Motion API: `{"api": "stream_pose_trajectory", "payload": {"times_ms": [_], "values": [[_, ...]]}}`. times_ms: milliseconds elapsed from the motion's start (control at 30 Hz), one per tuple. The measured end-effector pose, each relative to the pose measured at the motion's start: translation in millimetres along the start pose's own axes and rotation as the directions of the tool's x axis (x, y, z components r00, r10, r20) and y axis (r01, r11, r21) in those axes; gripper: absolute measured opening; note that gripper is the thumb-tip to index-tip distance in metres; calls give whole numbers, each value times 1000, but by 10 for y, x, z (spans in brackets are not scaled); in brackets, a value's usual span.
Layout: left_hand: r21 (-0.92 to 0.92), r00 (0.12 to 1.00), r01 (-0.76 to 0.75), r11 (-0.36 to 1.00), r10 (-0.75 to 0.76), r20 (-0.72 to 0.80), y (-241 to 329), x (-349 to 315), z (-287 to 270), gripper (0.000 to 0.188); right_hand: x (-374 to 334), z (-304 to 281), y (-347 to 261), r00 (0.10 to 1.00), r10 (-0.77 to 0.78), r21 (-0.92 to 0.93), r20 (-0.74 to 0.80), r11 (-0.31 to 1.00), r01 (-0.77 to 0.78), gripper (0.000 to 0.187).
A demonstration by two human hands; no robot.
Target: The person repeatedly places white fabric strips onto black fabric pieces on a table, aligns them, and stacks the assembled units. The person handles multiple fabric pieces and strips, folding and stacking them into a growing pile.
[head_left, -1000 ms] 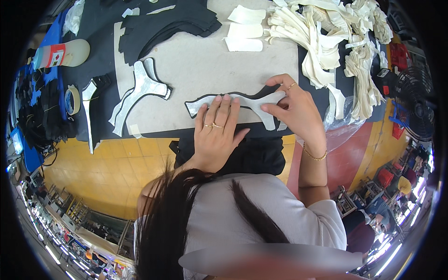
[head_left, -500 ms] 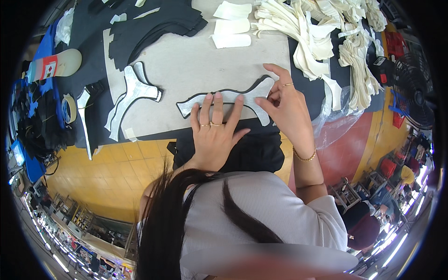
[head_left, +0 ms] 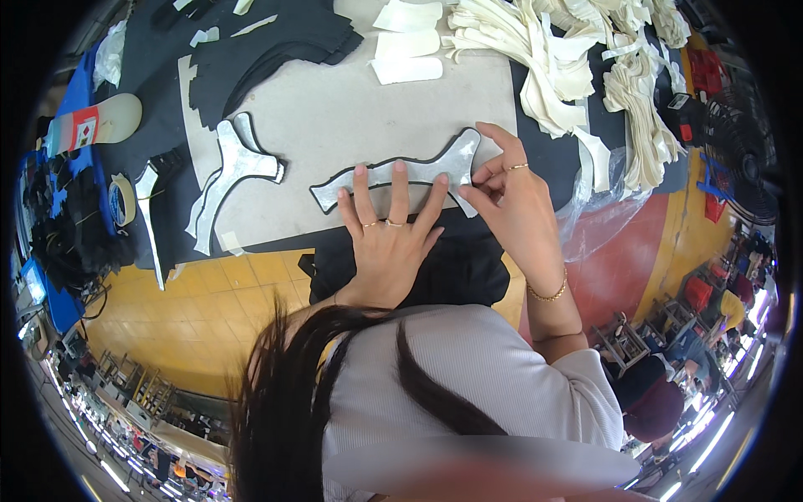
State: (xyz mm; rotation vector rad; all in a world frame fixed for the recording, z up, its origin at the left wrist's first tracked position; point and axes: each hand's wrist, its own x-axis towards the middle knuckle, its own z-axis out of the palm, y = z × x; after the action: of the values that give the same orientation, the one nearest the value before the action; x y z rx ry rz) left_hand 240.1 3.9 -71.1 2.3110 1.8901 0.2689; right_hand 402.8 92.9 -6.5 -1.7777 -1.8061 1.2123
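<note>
A silver-grey, Y-ended flat piece [head_left: 458, 156] with a black border lies across the pale board in front of me. My left hand [head_left: 389, 247] is open, its spread fingertips resting on the near edge and middle of that piece. At the forked right end is my right hand [head_left: 523, 201], thumb and curled fingers closed at the rim near the lower prong. Its index finger reaches up beside the upper prong. To the left, several similar grey pieces [head_left: 237, 163] lie overlapped, untouched. What lies under the piece is hidden apart from the black border.
Black cut fabric [head_left: 276, 38] is piled at the far left. Cream strips [head_left: 544, 67] are heaped at the far right, near three cream pieces [head_left: 407, 43]. A bottle [head_left: 104, 121], a tape roll [head_left: 123, 201] and a narrow grey piece [head_left: 146, 217] lie left; a fan [head_left: 744, 163] stands right.
The piece's right end has swung slightly away from me. My left fingers have spread wider on it. My right thumb has slid from its surface down toward the edge.
</note>
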Motion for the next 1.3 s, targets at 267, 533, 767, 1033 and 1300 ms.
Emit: {"api": "stream_pose_trajectory", "payload": {"times_ms": [267, 533, 767, 1033, 1300], "values": [[25, 999, 3, 1000, -2, -34, 26, 39, 6, 82, -106, -92, 120, 1000, -31, -126, 3, 991, 31, 56], [34, 998, 60, 998, -61, 22, -20, 23, -80, 76, 97, 223, 195, 916, -359, -444, -177, 860, 252, 46], [123, 999, 36, 992, -32, -29, -21, 5, 7, 77, 325, 385, 168, 883, -399, -587, -247, 786, 191, 69], [122, 998, -18, 992, 10, 63, -19, 94, -194, 74, 416, 218, 211, 864, -400, -532, -305, 824, 194, 49], [-83, 990, -136, 987, 139, 26, -52, 192, -253, 75, -41, 27, 352, 874, -440, -236, -207, 889, 391, 20]]}}
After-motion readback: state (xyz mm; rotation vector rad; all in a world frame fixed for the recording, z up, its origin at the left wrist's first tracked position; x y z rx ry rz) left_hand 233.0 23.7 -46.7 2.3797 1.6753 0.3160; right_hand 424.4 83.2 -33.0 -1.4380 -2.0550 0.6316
